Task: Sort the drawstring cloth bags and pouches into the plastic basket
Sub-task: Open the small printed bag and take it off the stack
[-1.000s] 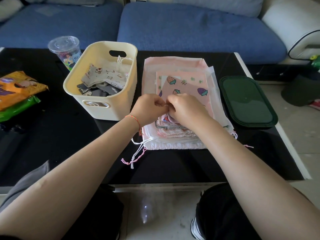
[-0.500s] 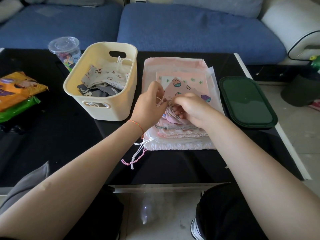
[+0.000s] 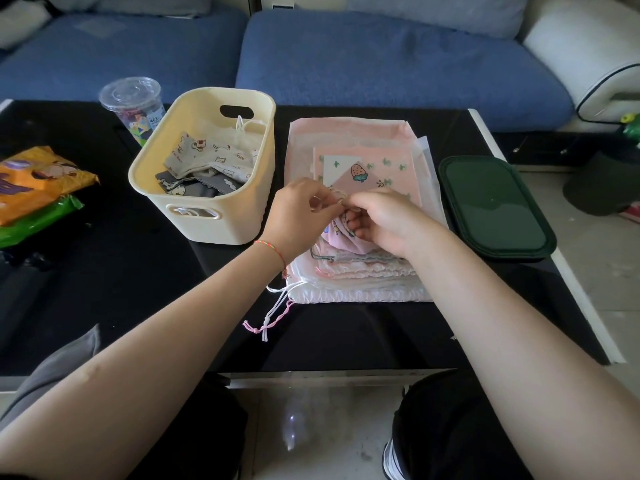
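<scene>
I am watching both hands working over the stack of pink and white drawstring bags [image 3: 360, 278] lying on the black desk [image 3: 104, 271], just right of the cream plastic basket [image 3: 204, 223]. The left hand [image 3: 298, 213] is pinching a thin drawstring [image 3: 334, 199] and the right hand [image 3: 381, 220] is curling its fingers around a small pink pouch [image 3: 341, 230] on top. Patterned pouches [image 3: 207, 157] are lying inside the basket.

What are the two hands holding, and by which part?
Both the left hand and right hand pinch the small pink pouch at its drawstring top.
</scene>
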`<control>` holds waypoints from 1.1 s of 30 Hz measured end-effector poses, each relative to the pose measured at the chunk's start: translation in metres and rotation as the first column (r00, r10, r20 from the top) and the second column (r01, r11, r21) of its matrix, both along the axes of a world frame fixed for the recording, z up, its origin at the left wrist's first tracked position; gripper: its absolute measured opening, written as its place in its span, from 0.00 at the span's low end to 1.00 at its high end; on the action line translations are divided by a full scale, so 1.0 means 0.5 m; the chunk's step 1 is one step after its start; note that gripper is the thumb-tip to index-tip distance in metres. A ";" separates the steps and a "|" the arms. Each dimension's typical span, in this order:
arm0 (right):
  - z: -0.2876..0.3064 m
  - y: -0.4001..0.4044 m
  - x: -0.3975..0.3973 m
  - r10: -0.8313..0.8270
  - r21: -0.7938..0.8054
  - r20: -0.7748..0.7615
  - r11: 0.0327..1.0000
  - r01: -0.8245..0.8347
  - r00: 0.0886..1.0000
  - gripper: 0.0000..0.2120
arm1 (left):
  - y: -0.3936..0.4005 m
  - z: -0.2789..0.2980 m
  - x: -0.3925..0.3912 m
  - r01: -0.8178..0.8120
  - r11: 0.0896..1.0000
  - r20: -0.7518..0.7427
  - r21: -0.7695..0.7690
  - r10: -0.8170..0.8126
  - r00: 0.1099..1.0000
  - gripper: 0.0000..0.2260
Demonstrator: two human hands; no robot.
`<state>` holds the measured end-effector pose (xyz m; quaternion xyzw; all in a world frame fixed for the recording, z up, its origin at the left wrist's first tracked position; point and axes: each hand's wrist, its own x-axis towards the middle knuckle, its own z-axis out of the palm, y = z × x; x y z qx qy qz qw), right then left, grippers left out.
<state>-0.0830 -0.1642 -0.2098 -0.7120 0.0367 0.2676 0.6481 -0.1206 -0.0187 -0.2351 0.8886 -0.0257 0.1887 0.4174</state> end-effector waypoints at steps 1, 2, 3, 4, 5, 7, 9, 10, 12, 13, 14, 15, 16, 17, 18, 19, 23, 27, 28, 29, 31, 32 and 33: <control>-0.001 0.000 0.001 0.000 -0.014 0.016 1.000 0.000 1.000 0.11 | 0.001 -0.001 0.000 0.006 1.000 -0.006 -0.005 -0.006 1.000 0.05; -0.001 0.001 0.001 0.003 -0.029 0.034 1.000 -0.002 0.999 0.11 | 0.003 -0.001 0.000 0.014 1.000 -0.010 -0.005 -0.014 1.000 0.06; -0.001 0.001 0.002 0.011 -0.044 0.050 0.999 -0.009 0.999 0.10 | 0.005 -0.003 0.001 0.024 1.000 -0.010 0.001 -0.024 1.000 0.06; -0.001 0.001 0.001 0.026 -0.057 0.062 0.998 -0.022 0.998 0.09 | 0.005 -0.004 0.001 0.031 0.999 -0.011 0.009 -0.031 0.999 0.06; -0.001 0.001 -0.001 0.046 -0.066 0.069 0.997 -0.041 0.997 0.08 | 0.005 -0.004 0.000 0.030 0.999 -0.017 0.014 -0.030 0.999 0.07; 0.001 0.001 -0.006 0.082 -0.062 0.073 0.995 -0.077 0.994 0.04 | 0.002 -0.002 -0.004 0.012 1.000 -0.034 0.011 -0.011 0.999 0.08; 0.002 0.001 -0.009 0.091 -0.033 0.076 0.995 -0.089 0.993 0.03 | 0.002 -0.002 -0.005 -0.008 1.000 -0.052 -0.005 0.008 0.999 0.09; 0.002 -0.001 -0.009 0.092 -0.011 0.075 0.996 -0.092 0.993 0.03 | 0.003 -0.001 -0.005 -0.020 1.000 -0.067 -0.015 0.019 0.998 0.08; 0.000 -0.005 -0.008 0.092 0.023 0.066 0.995 -0.093 0.994 0.05 | 0.003 0.001 -0.003 -0.041 0.998 -0.097 -0.037 0.037 0.995 0.07; 0.000 -0.006 -0.008 0.097 0.028 0.067 0.995 -0.099 0.993 0.05 | 0.003 0.001 -0.002 -0.048 0.998 -0.113 -0.051 0.041 0.993 0.07; -0.001 -0.007 -0.008 0.105 0.023 0.075 0.994 -0.107 0.992 0.05 | 0.003 0.001 -0.001 -0.050 0.997 -0.134 -0.063 0.041 0.990 0.08; -0.002 -0.006 -0.009 0.109 0.016 0.085 0.994 -0.111 0.990 0.06 | 0.002 0.002 0.001 -0.050 0.996 -0.163 -0.070 0.038 0.986 0.10; -0.003 -0.006 -0.009 0.109 0.010 0.095 0.994 -0.111 0.989 0.06 | 0.001 0.003 0.002 -0.045 0.997 -0.196 -0.069 0.031 0.980 0.12; -0.004 -0.005 -0.009 0.106 0.002 0.102 0.994 -0.107 0.989 0.06 | 0.001 0.003 0.004 -0.031 0.997 -0.222 -0.068 0.015 0.975 0.14; -0.005 -0.004 -0.009 0.104 -0.012 0.109 0.995 -0.103 0.989 0.07 | 0.000 0.005 0.005 -0.005 0.998 -0.235 -0.066 -0.011 0.972 0.16; -0.006 -0.003 -0.008 0.102 -0.034 0.117 0.995 -0.098 0.988 0.06 | 0.000 0.007 0.006 0.023 0.998 -0.238 -0.060 -0.037 0.971 0.18; -0.008 0.001 -0.010 0.125 -0.241 0.220 0.968 -0.070 0.968 0.05 | 0.007 0.008 0.009 0.054 0.998 -0.190 -0.030 -0.058 0.980 0.22; 0.002 -0.019 0.001 0.180 -0.503 0.457 0.860 0.087 0.871 0.05 | 0.043 -0.006 0.013 0.112 0.981 -0.137 0.159 -0.091 0.986 0.16; 0.000 -0.028 0.006 0.162 -0.522 0.498 0.841 0.145 0.852 0.04 | 0.050 -0.008 0.009 0.135 0.959 -0.140 0.248 -0.102 0.985 0.13; -0.004 -0.035 0.010 0.151 -0.532 0.526 0.826 0.185 0.837 0.04 | 0.055 -0.009 0.004 0.149 0.924 -0.156 0.351 -0.099 0.983 0.10; -0.016 -0.039 0.010 0.165 -0.558 0.544 0.803 0.208 0.823 0.04 | 0.054 -0.012 -0.006 0.165 0.840 -0.204 0.517 -0.067 0.977 0.10; -0.020 -0.039 0.009 0.175 -0.565 0.540 0.800 0.201 0.823 0.04 | 0.052 -0.012 -0.007 0.176 0.822 -0.238 0.542 -0.050 0.970 0.11; -0.023 -0.037 0.007 0.182 -0.567 0.528 0.803 0.185 0.829 0.03 | 0.052 -0.011 -0.010 0.184 0.828 -0.273 0.529 -0.039 0.961 0.11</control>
